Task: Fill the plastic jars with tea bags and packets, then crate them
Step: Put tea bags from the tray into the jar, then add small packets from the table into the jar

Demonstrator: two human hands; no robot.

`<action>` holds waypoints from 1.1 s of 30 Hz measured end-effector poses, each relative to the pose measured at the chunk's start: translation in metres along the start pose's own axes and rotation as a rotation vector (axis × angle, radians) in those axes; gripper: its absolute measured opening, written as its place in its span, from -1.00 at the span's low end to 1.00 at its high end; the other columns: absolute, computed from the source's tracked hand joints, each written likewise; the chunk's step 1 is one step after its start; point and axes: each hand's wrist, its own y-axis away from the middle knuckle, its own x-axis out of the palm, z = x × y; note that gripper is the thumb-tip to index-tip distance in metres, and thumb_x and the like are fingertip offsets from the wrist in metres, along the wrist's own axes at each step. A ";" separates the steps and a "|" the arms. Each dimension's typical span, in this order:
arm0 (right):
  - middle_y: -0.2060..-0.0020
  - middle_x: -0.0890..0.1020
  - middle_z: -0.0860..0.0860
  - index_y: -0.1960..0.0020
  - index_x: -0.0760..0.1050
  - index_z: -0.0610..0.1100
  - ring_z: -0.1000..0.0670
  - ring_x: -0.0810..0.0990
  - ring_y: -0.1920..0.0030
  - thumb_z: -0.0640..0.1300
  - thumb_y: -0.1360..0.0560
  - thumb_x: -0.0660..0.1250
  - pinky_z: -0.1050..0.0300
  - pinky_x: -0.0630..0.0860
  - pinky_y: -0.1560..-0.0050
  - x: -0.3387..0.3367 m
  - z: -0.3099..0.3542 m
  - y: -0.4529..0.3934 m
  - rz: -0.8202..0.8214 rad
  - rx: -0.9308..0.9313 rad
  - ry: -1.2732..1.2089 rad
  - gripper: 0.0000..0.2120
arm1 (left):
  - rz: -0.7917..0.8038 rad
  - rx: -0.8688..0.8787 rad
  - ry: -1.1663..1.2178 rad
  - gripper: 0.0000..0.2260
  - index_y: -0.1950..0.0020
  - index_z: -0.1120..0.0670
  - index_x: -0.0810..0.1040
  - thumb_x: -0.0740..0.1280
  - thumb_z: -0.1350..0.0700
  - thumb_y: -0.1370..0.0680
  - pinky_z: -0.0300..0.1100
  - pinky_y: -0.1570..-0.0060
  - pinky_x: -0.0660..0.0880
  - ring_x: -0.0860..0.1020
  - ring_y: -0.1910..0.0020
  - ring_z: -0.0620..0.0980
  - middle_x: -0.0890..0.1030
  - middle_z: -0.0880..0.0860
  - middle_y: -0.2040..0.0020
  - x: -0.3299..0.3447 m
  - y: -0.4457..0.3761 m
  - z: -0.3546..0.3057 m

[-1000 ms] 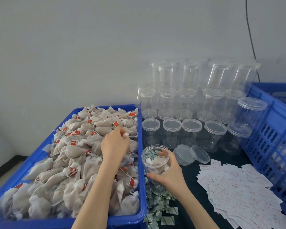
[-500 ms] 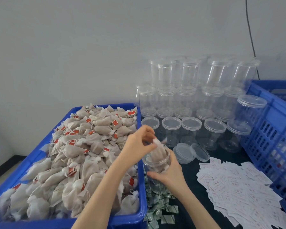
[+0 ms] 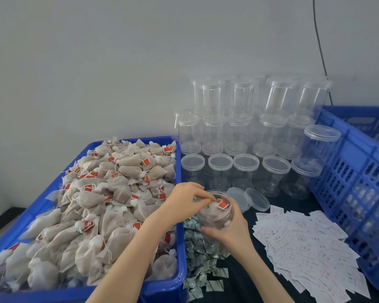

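A clear plastic jar (image 3: 214, 212) stands open at the table's middle, with tea bags and a red tag showing inside. My right hand (image 3: 230, 230) grips its lower side. My left hand (image 3: 184, 199) is at the jar's mouth, its fingertips pinching a tea bag (image 3: 213, 208) down into it. A blue tray (image 3: 177, 281) on the left is heaped with beige tea bags (image 3: 101, 204) bearing red tags. Small green-white packets (image 3: 197, 252) lie in a pile below the jar.
Stacked empty lidded jars (image 3: 245, 132) fill the back of the dark table. Two loose lids (image 3: 247, 199) lie beside the jar. White paper slips (image 3: 304, 248) are spread at the right. A blue slotted crate (image 3: 359, 171) holding filled jars stands on the far right.
My left hand took a tea bag from the tray, carried it right, and now pushes it down into the jar. My right hand kept its hold on the jar.
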 end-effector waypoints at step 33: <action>-0.19 0.53 0.13 -0.29 0.34 0.14 0.13 0.50 -0.18 -0.16 -0.15 0.69 0.30 0.39 -0.08 -0.077 0.000 0.000 -0.215 0.031 0.043 -0.15 | 0.012 -0.123 -0.609 -0.81 -0.10 0.07 0.53 0.18 0.05 -0.59 -0.09 0.12 0.46 0.59 0.00 0.10 0.62 0.07 -0.03 0.018 -0.051 -0.043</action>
